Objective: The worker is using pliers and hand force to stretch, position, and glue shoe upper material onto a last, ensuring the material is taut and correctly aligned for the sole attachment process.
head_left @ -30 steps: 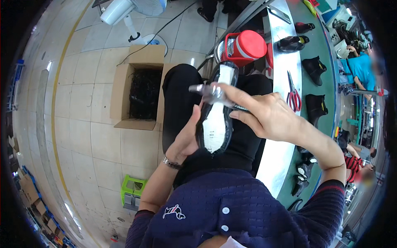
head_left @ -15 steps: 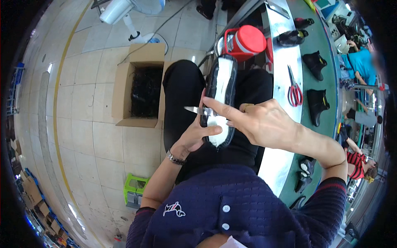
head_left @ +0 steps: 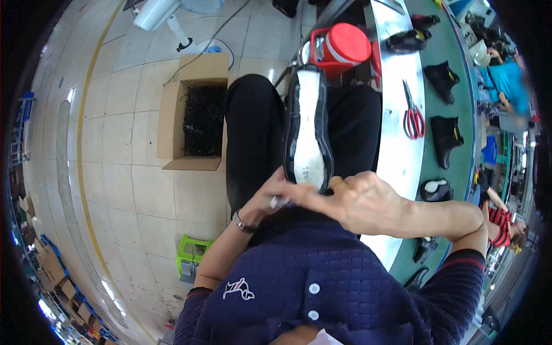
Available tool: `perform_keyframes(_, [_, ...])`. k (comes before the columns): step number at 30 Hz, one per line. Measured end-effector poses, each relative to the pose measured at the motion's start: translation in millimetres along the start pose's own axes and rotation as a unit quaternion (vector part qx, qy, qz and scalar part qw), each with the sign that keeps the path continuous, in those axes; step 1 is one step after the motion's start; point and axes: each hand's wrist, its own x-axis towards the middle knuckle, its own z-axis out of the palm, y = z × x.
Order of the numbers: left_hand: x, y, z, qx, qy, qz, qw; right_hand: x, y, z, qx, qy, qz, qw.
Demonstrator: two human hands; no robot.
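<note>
An upturned black shoe (head_left: pixel 309 126) lies lengthwise over my lap, its whitish underside facing up and black edges folded in around it. At the near end, my left hand (head_left: pixel 267 195) grips the left side of the shoe, a metal watch on its wrist. Coming in from the right, my right hand (head_left: pixel 362 204) is closed with its index finger stretched across the near end of the shoe. A short, bright knife blade (head_left: pixel 279 201) pokes out beside my left fingers, smeared by motion. The knife's handle is hidden in my right hand.
Red-handled scissors (head_left: pixel 413 118) lie on the metal ledge (head_left: pixel 397 75) at my right. Beyond it, black boots (head_left: pixel 446 138) stand along a green conveyor belt (head_left: pixel 434 106). A carton (head_left: pixel 172 121) of black scraps sits left; a red-lidded jug (head_left: pixel 348 43) stands ahead. Co-workers are far right.
My right hand and the knife have moved down toward me, from the shoe's middle to its near end. My left hand has shifted slightly lower too, and more of the white underside shows.
</note>
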Motion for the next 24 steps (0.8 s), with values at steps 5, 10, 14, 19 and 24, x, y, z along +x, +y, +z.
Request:
perform_keyframes(5, [-1.9, 21.8, 23.4, 0.087, 0.020, -0.048, 0.995, 4.0, 16.3, 14.6, -0.016, 0.051, 0.120, 0.991])
perform_keyframes(10, [-8.3, 33.1, 30.4, 0.201, 0.111, -0.089, 0.969, 0.6, 3.3, 21.8, 0.069, 0.182, -0.029, 0.980])
perform_keyframes(14, [-12.6, 31.3, 20.8, 0.108, 0.047, -0.057, 0.991, -12.0, 26.3, 21.8, 0.125, 0.041, 0.180, 0.975])
perform_keyframes(19, [-18.0, 40.6, 12.2, 0.153, 0.110, -0.039, 0.981, -72.4, 57.1, 93.8, 0.257, 0.233, 0.460, 0.818])
perform_keyframes(24, [-39.7, 71.6, 27.0, 0.282, 0.160, -0.020, 0.946, -118.9, 71.6, 165.3, 0.230, 0.214, 0.629, 0.711])
